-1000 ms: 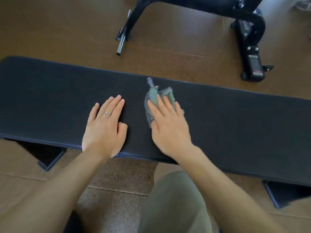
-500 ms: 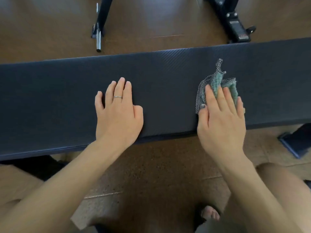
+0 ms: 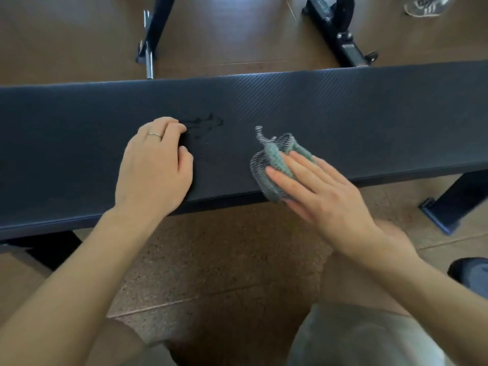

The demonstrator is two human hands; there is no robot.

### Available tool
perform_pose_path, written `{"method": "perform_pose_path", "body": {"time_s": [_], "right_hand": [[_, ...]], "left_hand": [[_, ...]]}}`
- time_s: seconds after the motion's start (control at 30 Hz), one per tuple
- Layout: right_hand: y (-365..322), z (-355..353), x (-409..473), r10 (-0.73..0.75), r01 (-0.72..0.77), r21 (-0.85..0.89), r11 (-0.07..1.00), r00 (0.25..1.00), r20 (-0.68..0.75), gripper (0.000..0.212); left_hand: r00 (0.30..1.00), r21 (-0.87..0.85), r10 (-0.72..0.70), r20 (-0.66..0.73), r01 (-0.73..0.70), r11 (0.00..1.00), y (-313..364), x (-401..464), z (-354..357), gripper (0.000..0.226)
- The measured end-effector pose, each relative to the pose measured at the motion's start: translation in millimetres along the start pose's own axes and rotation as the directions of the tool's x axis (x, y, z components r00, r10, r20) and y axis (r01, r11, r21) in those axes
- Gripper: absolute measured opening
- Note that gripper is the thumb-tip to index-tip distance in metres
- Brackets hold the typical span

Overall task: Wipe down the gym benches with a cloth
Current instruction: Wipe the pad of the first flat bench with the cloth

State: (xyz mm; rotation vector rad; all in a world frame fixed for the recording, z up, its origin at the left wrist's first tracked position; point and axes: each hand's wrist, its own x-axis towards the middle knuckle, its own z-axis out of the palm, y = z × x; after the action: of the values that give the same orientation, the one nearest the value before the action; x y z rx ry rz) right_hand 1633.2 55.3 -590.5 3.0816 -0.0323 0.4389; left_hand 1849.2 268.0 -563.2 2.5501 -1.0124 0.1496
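At the bench's (image 3: 343,109) near edge, the bunched cloth (image 3: 274,165) is being pressed flat under the straight fingers of the right hand (image 3: 324,196). The left hand (image 3: 155,165), fingers curled and holding nothing, is being rested mid-bench. Wiping is judged under way; next, the smeared patch (image 3: 203,128) beyond is needing a pass.

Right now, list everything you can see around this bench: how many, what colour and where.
bench: one, black padded, running across the view.
cloth: one, grey-green, on the bench near its front edge, under the right hand.
wet mark: one, dark, on the bench beside the left hand.
frame: black equipment legs on the brown floor behind the bench.
shoe: one, grey and white, top right on the floor.
left hand: fingers curled, resting on the bench.
right hand: flat, pressing the cloth.
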Motion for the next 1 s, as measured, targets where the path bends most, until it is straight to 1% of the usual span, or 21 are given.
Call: {"method": "perform_pose_path", "body": {"time_s": [0.07,0.1,0.2,0.33,0.43,0.5,0.57,0.63,0.73,0.8,0.83,0.9,0.93,0.97,1.0], "right_hand": [[34.7,-9.4,-15.8,0.009,-0.009,0.024,1.0,1.0,0.012,0.051],[44.7,-12.6,-18.2,-0.011,0.009,0.041,0.999,0.999,0.034,0.05],[50.8,-16.8,-0.5,-0.14,0.132,0.085,0.988,0.985,0.098,0.05],[28.3,-13.7,40.8,-0.335,0.321,0.111,0.941,0.93,0.152,0.051],[-11.6,-2.1,80.8,-0.461,0.452,0.098,0.887,0.878,0.127,0.051],[-39.1,7.9,100.3,-0.498,0.492,0.08,0.867,0.86,0.107,0.052],[-47.6,9.1,101.4,-0.466,0.46,0.075,0.885,0.876,0.124,0.054],[-30.0,2.2,84.8,-0.401,0.395,0.073,0.916,0.903,0.152,0.056],[19.2,-11.8,45.0,-0.215,0.206,0.062,0.976,0.958,0.189,0.059],[35.7,-20.2,28.7,-0.086,0.08,0.035,0.996,0.972,0.22,0.06],[32.2,-22.3,28.3,-0.033,0.029,0.019,0.999,0.972,0.234,0.06],[1.3,-20.6,42.0,0.047,-0.051,0.01,0.999,0.97,0.24,0.06],[-21.9,-18.0,53.3,0.041,-0.046,0.013,0.999,0.97,0.239,0.06],[-46.5,-14.8,65.5,-0.013,0.006,0.029,1.0,0.97,0.245,0.059],[-69.9,-11.3,76.0,-0.099,0.088,0.055,0.995,0.962,0.253,0.059]], "left_hand": [[1.0,-0.004,-0.016,-0.003,0.016,1.0,2.2,0.4,0.5,0.032],[1.0,-0.007,-0.023,-0.004,0.023,1.0,2.1,0.3,0.6,0.032],[1.0,-0.017,-0.029,-0.009,0.029,0.999,1.3,-0.5,1.2,0.034],[0.999,-0.022,-0.043,-0.03,0.042,0.999,2.5,1.3,0.3,0.033],[0.999,-0.016,-0.023,-0.031,0.022,1.0,2.9,0.5,0.1,0.035],[0.998,-0.069,-0.048,-0.031,0.045,0.997,-0.4,1.2,-2.8,0.039],[0.995,-0.07,-0.095,-0.03,0.092,0.993,-10.0,0.3,-8.3,0.037],[0.993,0.016,-0.111,-0.031,0.111,0.994,-21.4,-2.8,-14.6,0.033],[0.992,0.055,-0.126,0.003,0.126,0.991,-29.2,-6.2,-17.4,0.038],[0.991,0.072,-0.134,0.013,0.133,0.988,-28.6,-6.9,-15.2,0.041],[0.99,0.075,-0.141,0.014,0.14,0.987,-27.8,-6.9,-13.1,0.042],[0.989,0.063,-0.151,0.005,0.15,0.987,-26.3,-6.7,-10.6,0.043],[0.989,0.061,-0.15,0.001,0.15,0.987,-26.8,-7.1,-9.8,0.043],[0.99,0.059,-0.143,-0.002,0.143,0.988,-28.4,-7.9,-9.2,0.043],[0.992,0.056,-0.13,-0.003,0.13,0.99,-30.9,-9.1,-9.5,0.043]]}}
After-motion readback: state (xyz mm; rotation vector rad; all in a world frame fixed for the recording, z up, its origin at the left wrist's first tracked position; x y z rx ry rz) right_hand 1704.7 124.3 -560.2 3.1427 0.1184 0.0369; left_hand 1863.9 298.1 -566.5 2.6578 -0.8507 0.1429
